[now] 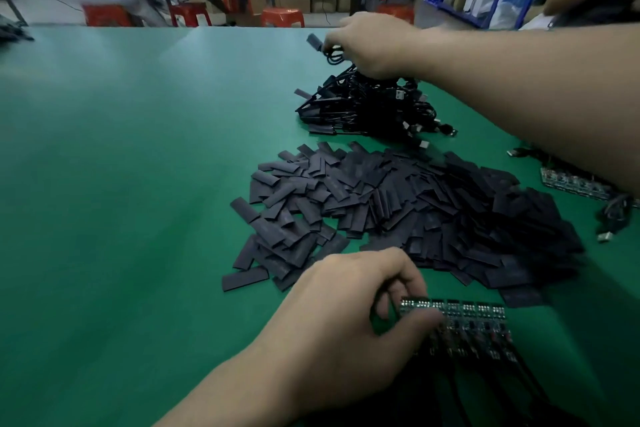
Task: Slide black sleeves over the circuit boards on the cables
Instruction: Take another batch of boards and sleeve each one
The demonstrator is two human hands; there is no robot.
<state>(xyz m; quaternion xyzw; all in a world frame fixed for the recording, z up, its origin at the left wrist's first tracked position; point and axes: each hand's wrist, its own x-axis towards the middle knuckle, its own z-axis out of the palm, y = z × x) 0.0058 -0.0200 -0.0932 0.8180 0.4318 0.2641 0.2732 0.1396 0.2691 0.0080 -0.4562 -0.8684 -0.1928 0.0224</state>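
A wide heap of flat black sleeves [408,208] lies in the middle of the green table [121,166]. Behind it sits a pile of sleeved cables [367,107]. My right hand [374,45] reaches over that pile and grips a coiled black cable [332,54] whose sleeved end sticks out to the left. Near the front edge my left hand [346,319] pinches the left end of a row of bare circuit boards [467,326] with black cables running toward me.
Another row of bare boards [571,184] with cables and USB plugs lies at the right under my forearm. Beyond the table stand orange stools [282,17], a blue table with bags and bins, blue shelving, and two other people.
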